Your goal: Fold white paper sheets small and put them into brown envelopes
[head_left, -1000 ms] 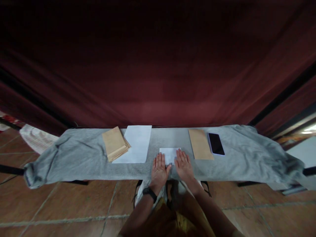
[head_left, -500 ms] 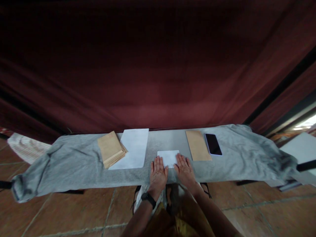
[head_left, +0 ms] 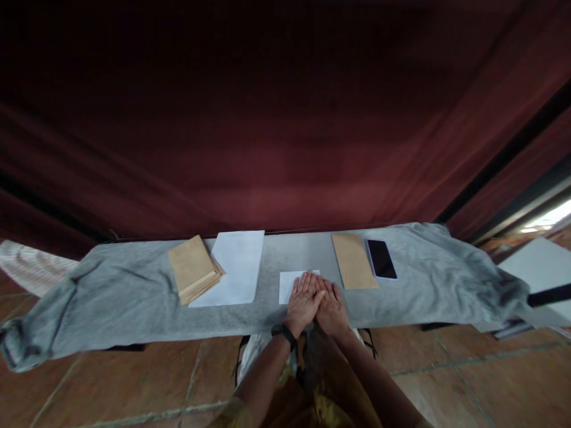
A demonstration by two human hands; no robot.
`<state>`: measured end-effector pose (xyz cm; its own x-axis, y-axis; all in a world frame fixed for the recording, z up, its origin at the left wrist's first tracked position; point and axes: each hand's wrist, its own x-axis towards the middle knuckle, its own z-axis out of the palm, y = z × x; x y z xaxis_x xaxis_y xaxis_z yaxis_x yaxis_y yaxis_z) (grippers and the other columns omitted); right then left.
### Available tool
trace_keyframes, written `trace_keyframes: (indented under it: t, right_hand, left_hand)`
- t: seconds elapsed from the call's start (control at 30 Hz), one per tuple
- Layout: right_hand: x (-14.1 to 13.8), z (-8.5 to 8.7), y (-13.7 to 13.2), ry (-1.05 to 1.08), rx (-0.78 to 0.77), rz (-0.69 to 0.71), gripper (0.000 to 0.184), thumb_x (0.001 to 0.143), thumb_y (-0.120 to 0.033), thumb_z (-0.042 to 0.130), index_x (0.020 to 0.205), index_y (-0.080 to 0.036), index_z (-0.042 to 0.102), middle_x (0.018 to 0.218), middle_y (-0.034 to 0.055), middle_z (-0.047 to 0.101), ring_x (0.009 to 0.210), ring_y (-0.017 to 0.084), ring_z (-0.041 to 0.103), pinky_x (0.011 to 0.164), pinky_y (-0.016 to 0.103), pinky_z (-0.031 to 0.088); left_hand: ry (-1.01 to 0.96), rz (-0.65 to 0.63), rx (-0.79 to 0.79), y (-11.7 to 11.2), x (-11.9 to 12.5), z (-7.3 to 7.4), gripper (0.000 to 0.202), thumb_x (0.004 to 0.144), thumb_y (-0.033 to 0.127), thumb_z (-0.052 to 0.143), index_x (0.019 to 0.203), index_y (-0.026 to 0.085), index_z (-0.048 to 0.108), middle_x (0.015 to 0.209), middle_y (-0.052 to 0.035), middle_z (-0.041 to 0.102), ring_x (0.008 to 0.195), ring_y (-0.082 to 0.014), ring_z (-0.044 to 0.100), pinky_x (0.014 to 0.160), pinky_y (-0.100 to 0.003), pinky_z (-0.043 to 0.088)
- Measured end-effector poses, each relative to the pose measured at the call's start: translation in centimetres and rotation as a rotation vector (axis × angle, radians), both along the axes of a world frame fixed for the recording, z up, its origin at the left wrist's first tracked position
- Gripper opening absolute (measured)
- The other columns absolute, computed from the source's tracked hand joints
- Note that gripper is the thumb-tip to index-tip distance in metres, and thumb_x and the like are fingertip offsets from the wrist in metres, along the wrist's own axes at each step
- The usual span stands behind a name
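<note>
A small folded white paper (head_left: 288, 284) lies on the grey cloth-covered table (head_left: 134, 297) right in front of me. My left hand (head_left: 303, 303), with a black watch on its wrist, lies flat on the paper's right part, fingers stretched out. My right hand (head_left: 332, 308) lies flat beside it, touching it, over the paper's right edge. Neither hand holds anything. A single brown envelope (head_left: 354, 260) lies just right of my hands.
A stack of brown envelopes (head_left: 193, 268) and a pile of white sheets (head_left: 236, 267) lie at the left. A dark phone (head_left: 381, 259) rests beside the single envelope. A dark red curtain (head_left: 285, 119) hangs behind the table. Tiled floor lies below.
Both hands have slid together over the paper's right side; earlier they lay apart at its lower corners. The view has shifted slightly.
</note>
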<state>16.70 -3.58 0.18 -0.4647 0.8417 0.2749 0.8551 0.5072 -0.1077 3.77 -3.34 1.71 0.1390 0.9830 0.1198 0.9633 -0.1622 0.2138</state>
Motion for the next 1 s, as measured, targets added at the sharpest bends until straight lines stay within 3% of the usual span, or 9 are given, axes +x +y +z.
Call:
trace_keyframes:
  t: [0.23, 0.7, 0.83, 1.0]
  right_hand:
    - [-0.2, -0.4, 0.1, 0.064, 0.019, -0.024, 0.051, 0.103, -0.026, 0.038, 0.152, -0.014, 0.048, 0.157, 0.0122, 0.048, 0.145, 0.026, 0.044, 0.124, 0.049, 0.024]
    - [0.0, 0.0, -0.1, 0.091, 0.035, -0.023, 0.057, 0.106, -0.033, 0.036, 0.160, -0.015, 0.032, 0.157, 0.0123, 0.048, 0.144, 0.025, 0.044, 0.123, 0.047, 0.024]
    - [0.0, -0.2, -0.1, 0.092, 0.040, -0.023, 0.057, 0.106, -0.034, 0.036, 0.159, -0.014, 0.034, 0.157, 0.0131, 0.048, 0.144, 0.026, 0.044, 0.123, 0.047, 0.025]
    - [0.0, -0.2, 0.0, 0.093, 0.044, -0.023, 0.056, 0.106, -0.034, 0.036, 0.158, -0.014, 0.037, 0.156, 0.0131, 0.049, 0.144, 0.025, 0.045, 0.123, 0.048, 0.025]
  left_hand:
    - [0.059, 0.049, 0.088, 0.2, -2.4, -0.4, 0.060, 0.106, 0.042, 0.031, 0.159, 0.015, 0.032, 0.162, -0.0123, 0.040, 0.153, -0.0227, 0.033, 0.125, -0.048, 0.029]
    - [0.111, 0.181, 0.110, -2.0, -5.6, -0.4, 0.069, 0.104, 0.051, 0.033, 0.160, 0.011, 0.030, 0.161, -0.0175, 0.040, 0.152, -0.0285, 0.033, 0.122, -0.050, 0.031]
    - [0.130, 0.127, 0.087, -3.2, -6.5, 0.0, 0.066, 0.103, 0.049, 0.037, 0.157, 0.011, 0.035, 0.161, -0.0178, 0.040, 0.152, -0.0286, 0.034, 0.123, -0.053, 0.030]
    - [0.142, 0.013, 0.001, -4.4, -8.0, 0.7, 0.054, 0.102, 0.036, 0.039, 0.152, 0.018, 0.043, 0.158, -0.0133, 0.046, 0.148, -0.0281, 0.042, 0.121, -0.055, 0.033]
